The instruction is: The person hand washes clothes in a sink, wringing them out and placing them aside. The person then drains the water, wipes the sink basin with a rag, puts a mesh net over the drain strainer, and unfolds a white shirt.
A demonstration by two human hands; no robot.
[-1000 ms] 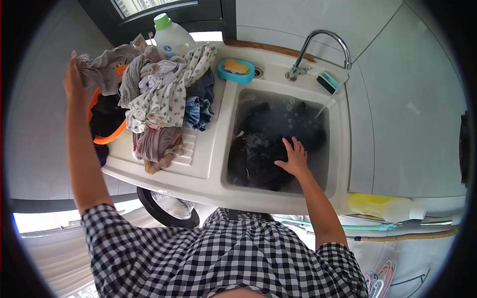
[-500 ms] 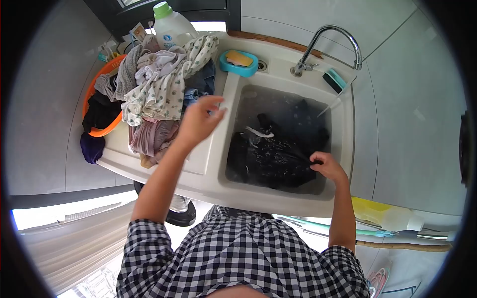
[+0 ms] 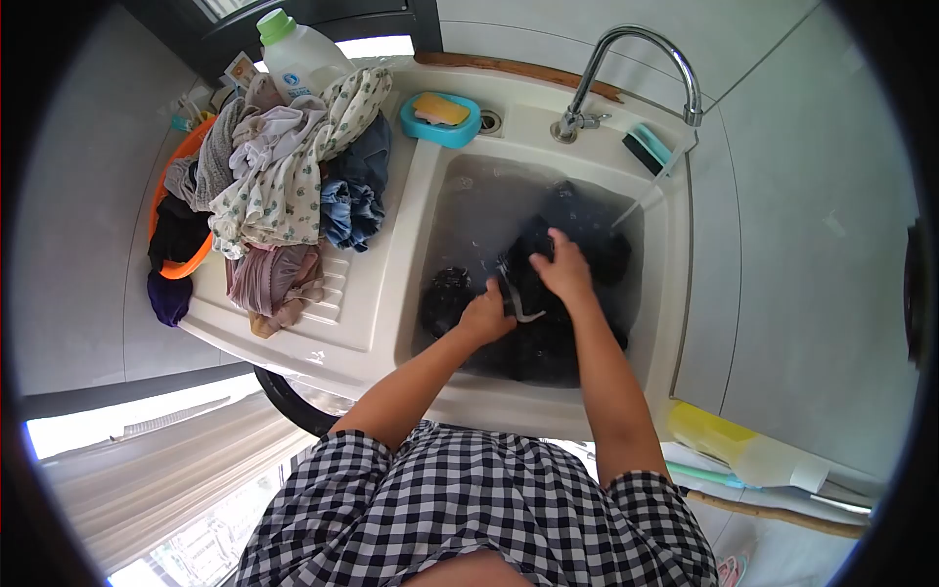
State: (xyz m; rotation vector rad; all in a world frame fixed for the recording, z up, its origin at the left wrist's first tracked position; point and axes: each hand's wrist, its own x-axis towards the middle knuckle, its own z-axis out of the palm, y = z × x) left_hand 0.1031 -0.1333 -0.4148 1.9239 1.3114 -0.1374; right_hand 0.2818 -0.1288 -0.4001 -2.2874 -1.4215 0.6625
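Note:
Black garments (image 3: 543, 342) lie soaking in cloudy water inside the white sink (image 3: 411, 264). My left hand (image 3: 486, 315) is closed on the black cloth near the left middle of the basin, beside a pale strip (image 3: 526, 311) on the fabric. Farther back and to the right, my right hand (image 3: 565, 269) grips the same dark cloth, with its thumb and forefinger on either side of a fold. Some fingertips are hidden by the cloth and water.
Left of the basin, a pile of clothes (image 3: 279, 176) spills from an orange basin (image 3: 181, 262). A detergent bottle (image 3: 303, 59) stands behind it. A blue soap dish (image 3: 450, 133), chrome faucet (image 3: 587, 88) and scrub brush (image 3: 648, 149) sit along the back rim.
My left hand has come down from above the laundry pile into the sink. My right hand has moved from the right edge toward the middle. The black cloth and pale strip have shifted.

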